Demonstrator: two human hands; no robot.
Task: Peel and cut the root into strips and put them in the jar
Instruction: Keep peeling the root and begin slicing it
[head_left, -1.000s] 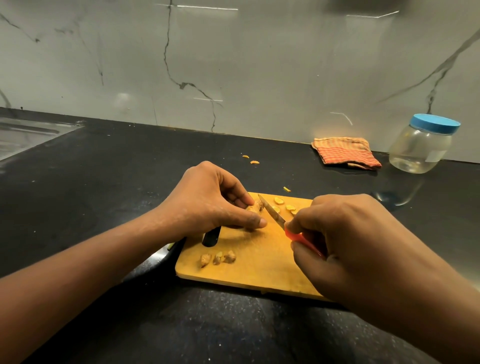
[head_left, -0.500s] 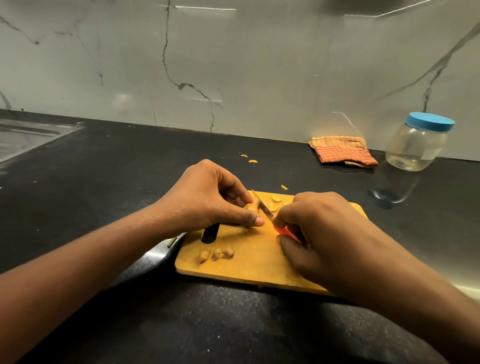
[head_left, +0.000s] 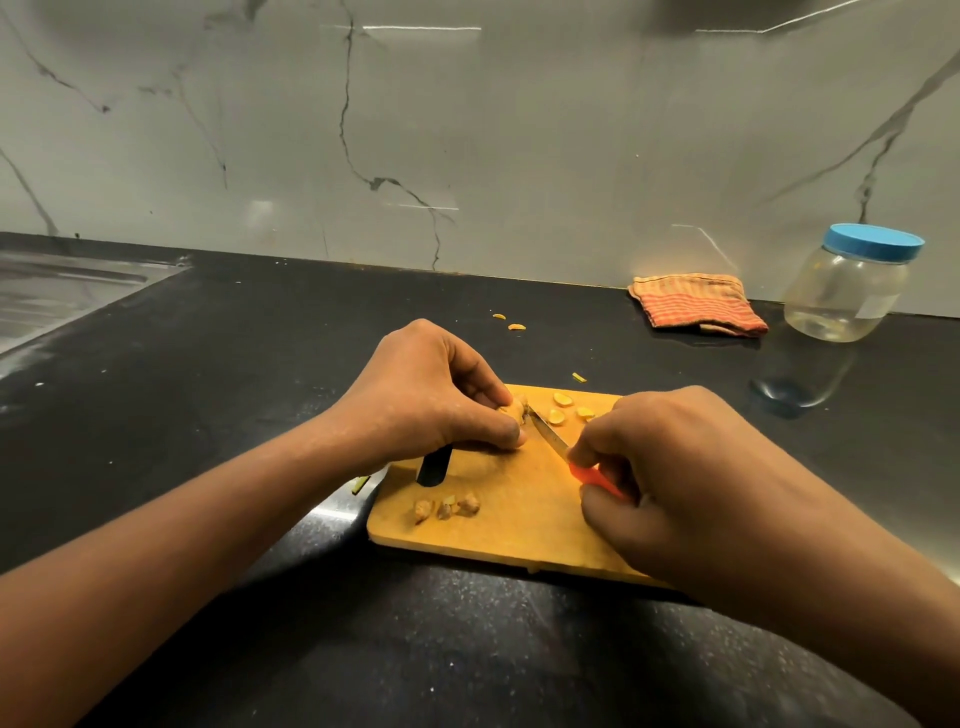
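Note:
On the wooden cutting board (head_left: 498, 535) my left hand (head_left: 431, 389) pinches a small yellowish root piece (head_left: 514, 409) against the wood. My right hand (head_left: 660, 467) grips a knife by its red handle (head_left: 592, 475); the blade (head_left: 548, 434) slants up to the root's right side. A few yellow slices (head_left: 558, 408) lie just behind the blade. Three brownish root bits (head_left: 447, 508) sit near the board's front left. The clear jar (head_left: 847, 286) with its blue lid on stands at the back right.
A folded orange checked cloth (head_left: 696, 306) lies by the wall left of the jar. Stray yellow bits (head_left: 511, 322) dot the black counter behind the board. A steel sink drainer (head_left: 57, 291) is at the far left. The marble wall closes the back.
My right hand has drawn the knife back a little to the right, so more blade and handle show. My left hand stays on the root.

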